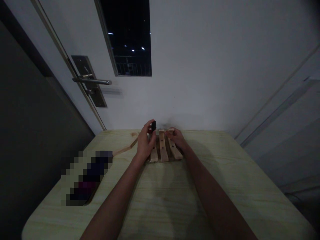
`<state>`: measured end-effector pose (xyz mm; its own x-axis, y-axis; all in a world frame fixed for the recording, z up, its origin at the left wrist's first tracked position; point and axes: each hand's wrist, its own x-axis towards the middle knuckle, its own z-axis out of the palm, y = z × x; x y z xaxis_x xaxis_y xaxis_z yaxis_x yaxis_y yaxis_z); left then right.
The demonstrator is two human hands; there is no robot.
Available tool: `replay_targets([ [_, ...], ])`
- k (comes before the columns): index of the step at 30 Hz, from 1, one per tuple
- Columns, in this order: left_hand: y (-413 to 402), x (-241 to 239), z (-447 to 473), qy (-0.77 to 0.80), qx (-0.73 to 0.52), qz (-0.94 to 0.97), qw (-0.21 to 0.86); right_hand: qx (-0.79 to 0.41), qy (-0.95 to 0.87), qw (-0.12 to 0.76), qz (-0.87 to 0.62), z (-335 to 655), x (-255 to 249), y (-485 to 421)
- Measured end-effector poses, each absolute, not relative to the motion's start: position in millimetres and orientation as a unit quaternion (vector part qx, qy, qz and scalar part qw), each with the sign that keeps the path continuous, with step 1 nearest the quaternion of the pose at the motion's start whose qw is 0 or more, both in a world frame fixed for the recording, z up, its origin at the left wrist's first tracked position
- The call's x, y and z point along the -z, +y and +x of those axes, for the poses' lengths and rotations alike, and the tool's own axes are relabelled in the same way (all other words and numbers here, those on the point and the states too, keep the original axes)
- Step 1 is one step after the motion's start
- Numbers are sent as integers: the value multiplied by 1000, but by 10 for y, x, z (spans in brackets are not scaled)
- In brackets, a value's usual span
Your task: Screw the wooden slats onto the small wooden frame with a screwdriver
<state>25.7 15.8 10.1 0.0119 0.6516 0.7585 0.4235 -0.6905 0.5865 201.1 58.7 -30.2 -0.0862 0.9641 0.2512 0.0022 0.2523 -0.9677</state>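
Near the far edge of the table, three pale wooden pieces [163,154] with dark round spots lie side by side over a darker, partly hidden base. My left hand [143,143] is at the left piece, with a small black block-like object [153,126] pinched upright between thumb and fingers. At the far end of the right-hand piece, my right hand [178,137] is closed, its fingertips on the wood. What my right fingers may hold besides that end is too dim to see.
A thin, bent wooden piece [122,150] lies left of my left hand. Closer in at the left is a pixelated dark flat object [96,170]. Behind the pale wood-grain table [155,206] stands a white door [200,66] with a metal handle [95,81] and a dark window.
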Motion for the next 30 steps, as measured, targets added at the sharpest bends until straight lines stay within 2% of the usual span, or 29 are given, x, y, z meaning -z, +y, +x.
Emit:
replay_targets([
  [5, 158, -109, 261, 365, -606, 698, 109, -455, -581, 537, -410, 2013, 289, 575],
  [12, 205, -95, 229, 402, -623, 671, 33, -466, -572, 530, -418, 2009, 269, 562],
  [30, 172, -95, 249, 361, -610, 700, 88, -454, -576, 537, -416, 1995, 240, 545],
])
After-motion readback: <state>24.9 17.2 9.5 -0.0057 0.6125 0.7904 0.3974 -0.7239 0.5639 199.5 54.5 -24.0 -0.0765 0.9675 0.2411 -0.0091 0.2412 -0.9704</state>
